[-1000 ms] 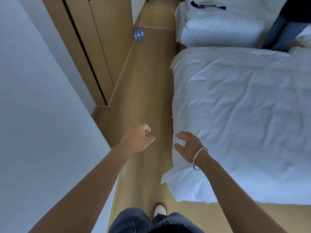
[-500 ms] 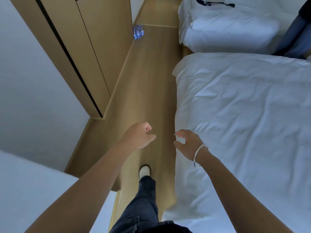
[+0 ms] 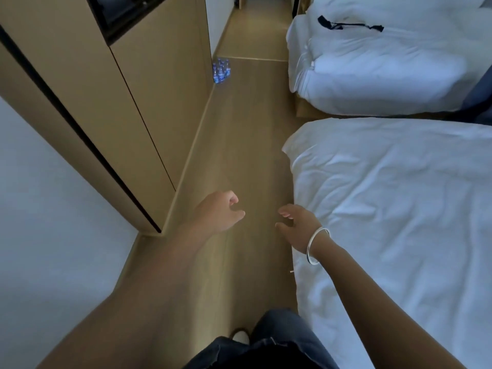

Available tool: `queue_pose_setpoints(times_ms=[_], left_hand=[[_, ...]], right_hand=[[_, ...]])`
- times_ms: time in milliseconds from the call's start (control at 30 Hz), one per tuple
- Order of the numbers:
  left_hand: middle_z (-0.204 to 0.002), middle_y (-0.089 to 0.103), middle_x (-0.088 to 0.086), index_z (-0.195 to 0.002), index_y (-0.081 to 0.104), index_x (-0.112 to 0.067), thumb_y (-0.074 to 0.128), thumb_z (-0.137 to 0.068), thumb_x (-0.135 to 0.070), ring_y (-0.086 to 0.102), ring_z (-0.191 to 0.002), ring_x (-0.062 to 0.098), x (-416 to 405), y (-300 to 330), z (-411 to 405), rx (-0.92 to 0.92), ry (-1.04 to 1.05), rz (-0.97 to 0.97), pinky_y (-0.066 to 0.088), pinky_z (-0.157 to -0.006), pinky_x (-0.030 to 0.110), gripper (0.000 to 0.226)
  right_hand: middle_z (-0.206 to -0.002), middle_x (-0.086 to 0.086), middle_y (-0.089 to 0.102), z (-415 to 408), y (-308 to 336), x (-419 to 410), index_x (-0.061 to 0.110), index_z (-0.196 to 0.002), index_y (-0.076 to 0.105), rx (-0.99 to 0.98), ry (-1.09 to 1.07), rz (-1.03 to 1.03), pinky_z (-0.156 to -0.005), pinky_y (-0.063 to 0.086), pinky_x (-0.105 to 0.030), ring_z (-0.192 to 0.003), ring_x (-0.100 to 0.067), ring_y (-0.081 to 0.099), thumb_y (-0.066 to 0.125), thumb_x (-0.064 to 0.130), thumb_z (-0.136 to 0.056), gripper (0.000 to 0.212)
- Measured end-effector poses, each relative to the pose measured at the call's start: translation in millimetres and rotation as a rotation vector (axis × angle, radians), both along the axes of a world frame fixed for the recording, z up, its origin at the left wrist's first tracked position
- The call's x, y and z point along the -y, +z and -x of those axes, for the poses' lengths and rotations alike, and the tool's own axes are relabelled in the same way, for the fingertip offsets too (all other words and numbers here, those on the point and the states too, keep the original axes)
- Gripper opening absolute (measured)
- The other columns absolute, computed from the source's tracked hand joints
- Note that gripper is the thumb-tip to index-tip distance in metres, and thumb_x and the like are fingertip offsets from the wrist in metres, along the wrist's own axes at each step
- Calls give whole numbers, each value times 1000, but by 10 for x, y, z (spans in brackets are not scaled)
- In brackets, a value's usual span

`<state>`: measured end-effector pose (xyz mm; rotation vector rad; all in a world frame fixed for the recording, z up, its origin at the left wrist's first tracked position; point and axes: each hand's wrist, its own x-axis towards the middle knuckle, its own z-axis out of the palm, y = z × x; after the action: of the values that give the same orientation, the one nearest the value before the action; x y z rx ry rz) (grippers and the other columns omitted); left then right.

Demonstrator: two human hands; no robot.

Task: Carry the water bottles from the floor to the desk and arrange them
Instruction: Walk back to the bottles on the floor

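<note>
Standing on the wooden floor at the foot of the wardrobe, the water bottles form a tight cluster touching its far corner. Well short of the wardrobe's near corner, the left hand and right hand hover apart over the floor, both empty with fingers loosely curled. A bangle circles the right wrist beside the white bed.

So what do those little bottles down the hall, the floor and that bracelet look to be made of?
The water bottles look like clear plastic with blue labels, though they are too far off to be sure. The floor looks like matte wood or laminate, with faint lengthwise grain. The bracelet looks like polished silvery metal, with bright highlights.
</note>
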<state>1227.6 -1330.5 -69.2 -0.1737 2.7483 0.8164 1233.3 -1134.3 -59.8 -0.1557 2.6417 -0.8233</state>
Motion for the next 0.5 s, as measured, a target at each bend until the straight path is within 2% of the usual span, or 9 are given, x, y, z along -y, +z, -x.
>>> queue_pose_setpoints(times_ms=[167,367,500], left_hand=[[-121,58,1,-116,57,-16,62,-84,-35,55,-107,18,150,-134,793,-3,-12,22,45,-90,32,38],[-122,58,2,-116,57,-16,63,-84,-36,55,-109,20,185,-234,2106,-23,5,36,45,-91,33,39],[-122,59,2,-115,58,-17,62,-84,-37,56,-109,20,154,-171,2975,-15,26,71,44,-89,30,37]], right_hand=[[-123,-14,55,807,-115,118,-1,-119,53,15,-19,8,-95,39,-29,-112,-25,52,54,11,-88,33],[-121,-11,55,2133,-258,133,5,-116,55,14,-17,30,-91,40,-29,-111,-24,52,55,14,-87,30],[-122,-12,56,3023,-201,138,5,-117,54,14,-2,17,-94,42,-32,-110,-26,54,56,17,-87,33]])
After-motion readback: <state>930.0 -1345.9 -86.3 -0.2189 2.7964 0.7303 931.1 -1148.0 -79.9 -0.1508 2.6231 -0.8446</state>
